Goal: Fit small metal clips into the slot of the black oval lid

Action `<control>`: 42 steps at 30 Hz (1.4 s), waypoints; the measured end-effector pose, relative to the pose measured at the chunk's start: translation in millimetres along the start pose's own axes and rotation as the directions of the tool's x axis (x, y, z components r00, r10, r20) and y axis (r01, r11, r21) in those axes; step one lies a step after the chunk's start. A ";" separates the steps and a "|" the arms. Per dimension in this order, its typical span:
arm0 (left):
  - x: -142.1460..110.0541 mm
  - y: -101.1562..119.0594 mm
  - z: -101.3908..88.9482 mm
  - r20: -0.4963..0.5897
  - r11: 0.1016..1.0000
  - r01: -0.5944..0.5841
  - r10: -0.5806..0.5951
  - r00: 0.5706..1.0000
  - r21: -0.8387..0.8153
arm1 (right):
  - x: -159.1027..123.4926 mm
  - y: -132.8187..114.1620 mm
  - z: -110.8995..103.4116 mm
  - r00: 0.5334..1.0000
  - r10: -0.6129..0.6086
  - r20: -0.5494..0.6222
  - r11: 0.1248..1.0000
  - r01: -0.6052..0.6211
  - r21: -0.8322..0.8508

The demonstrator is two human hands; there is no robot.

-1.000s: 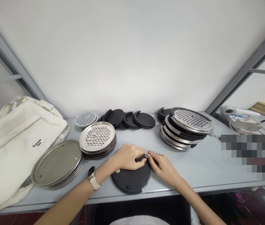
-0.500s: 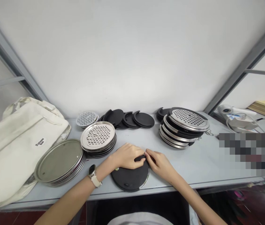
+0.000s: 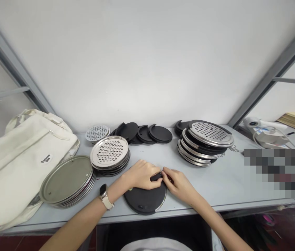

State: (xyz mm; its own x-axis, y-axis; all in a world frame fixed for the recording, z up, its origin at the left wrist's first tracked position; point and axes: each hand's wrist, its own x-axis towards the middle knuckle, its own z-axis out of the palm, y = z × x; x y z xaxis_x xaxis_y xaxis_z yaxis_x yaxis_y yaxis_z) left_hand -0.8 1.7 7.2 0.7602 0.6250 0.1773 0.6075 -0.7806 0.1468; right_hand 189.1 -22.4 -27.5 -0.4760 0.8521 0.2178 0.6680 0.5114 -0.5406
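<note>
A black round cover [image 3: 145, 199] with a metal rim showing at its right edge lies near the front of the table. My left hand [image 3: 143, 174], with a watch on its wrist, is closed on the cover's far edge, thumb pressed by a dark part there. Fingertips together, my right hand [image 3: 176, 183] pinches at the same edge, touching the left fingertips. A small metallic glint shows between them, but its shape is mostly hidden. Left of my hands stands a stack topped by a perforated metal grater disc [image 3: 109, 152].
Plain metal discs [image 3: 67, 177] are stacked beside a white bag [image 3: 19, 167]. Black covers [image 3: 160, 134] lie along the wall near a small grater disc [image 3: 97, 133]. A pile of covered grater discs [image 3: 211, 133] stands right, with metal rings beside it. A white corded device [image 3: 267, 136] sits farther right.
Both hands stay at the cover's far edge, with the right fingertips shifted only slightly. The whole view has moved a little.
</note>
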 end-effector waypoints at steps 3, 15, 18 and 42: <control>-0.1 -0.3 0.1 0.005 1.000 -0.004 0.004 1.000 0.006 | -0.7 0.4 1.7 1.000 0.017 -0.015 1.000 -0.017 -0.009; -0.1 0.9 1.2 -0.003 0.999 0.013 -0.013 1.000 0.033 | 2.6 -10.2 -11.5 0.953 0.024 -0.301 0.970 0.051 0.239; -0.5 -0.3 2.4 -0.009 0.999 -0.005 0.006 1.000 0.048 | 2.0 -10.5 -11.9 0.949 0.026 -0.315 0.966 0.056 0.251; -1.5 -1.3 3.3 -0.006 0.998 -0.037 0.037 0.999 0.045 | 1.6 -0.3 -3.3 0.983 0.049 -0.179 0.944 0.013 0.331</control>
State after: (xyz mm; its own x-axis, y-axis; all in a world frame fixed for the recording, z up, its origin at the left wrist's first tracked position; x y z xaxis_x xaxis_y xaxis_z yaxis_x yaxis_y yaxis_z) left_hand -2.0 1.8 3.5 0.7809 0.5955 0.1889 0.5888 -0.8026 0.0959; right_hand 190.0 -20.8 -24.2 -0.3324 0.8822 0.3334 0.4349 0.4571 -0.7759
